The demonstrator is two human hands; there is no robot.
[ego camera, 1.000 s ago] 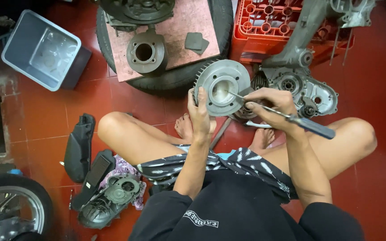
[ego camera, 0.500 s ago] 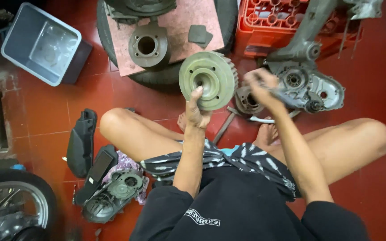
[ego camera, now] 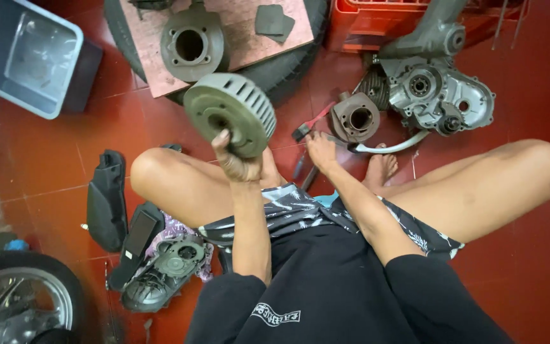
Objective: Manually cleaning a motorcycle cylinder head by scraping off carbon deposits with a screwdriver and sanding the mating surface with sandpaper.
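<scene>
The grey plastic tub point(ego camera: 23, 54) at the far left of the floor shows only its pale bottom, and the red crate point(ego camera: 377, 22) at the top of my view is cut off, so I cannot tell what is in it. I sit on a red tiled floor point(ego camera: 52, 165) with both bare legs spread. A black tyre point(ego camera: 288, 64) lies flat ahead of me with a pinkish board point(ego camera: 243, 38) across it, and on that board stand one grey cylinder block point(ego camera: 192, 44) and one small dark gasket piece point(ego camera: 274, 19). My left hand point(ego camera: 240, 162) is raised, its grip closed on the lower rim of the round finned flywheel point(ego camera: 229, 113), which I hold tilted above my left knee, its hub facing me. My right hand point(ego camera: 321, 150) is down near the floor, fingers resting by a red-handled tool point(ego camera: 310, 124); I cannot tell whether that grip is closed on anything. Just beyond it sits a second, rusty cylinder point(ego camera: 356, 118), and beside that one engine case point(ego camera: 437, 92). At my left lie two black plastic covers point(ego camera: 106, 200) and one round engine cover point(ego camera: 167, 271) on a cloth. One spoked wheel point(ego camera: 17, 302) shows at the lower left corner
</scene>
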